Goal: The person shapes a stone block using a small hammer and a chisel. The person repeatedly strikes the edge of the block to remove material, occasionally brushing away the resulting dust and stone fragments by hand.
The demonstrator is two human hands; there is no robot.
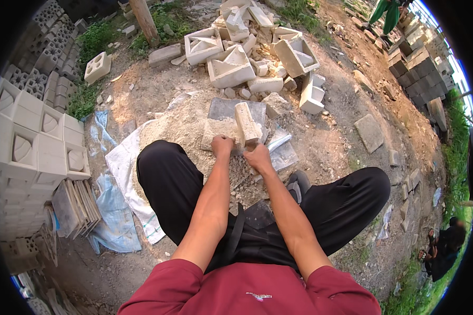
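My left hand (223, 146) is closed at the near edge of a pale broken block piece (218, 127), which lies on a dark grey flat slab (225, 108). Just right of it, my right hand (258, 158) is wrapped round the near end of a mallet-like tool (247, 122) with a thick, dusty, block-shaped head. The head is above the slab, beside the broken piece. Its handle is mostly hidden by my fingers. Around the slab spreads a heap of crushed pale grit (181, 126), partly on a white sack (125, 152).
Broken moulded blocks (231, 71) are heaped beyond the slab. Stacked pale blocks (52, 142) and leaning boards (79, 207) stand at left, near a blue sheet (114, 223). A wooden post (144, 22) rises at the back. Other people (446, 249) are at the right.
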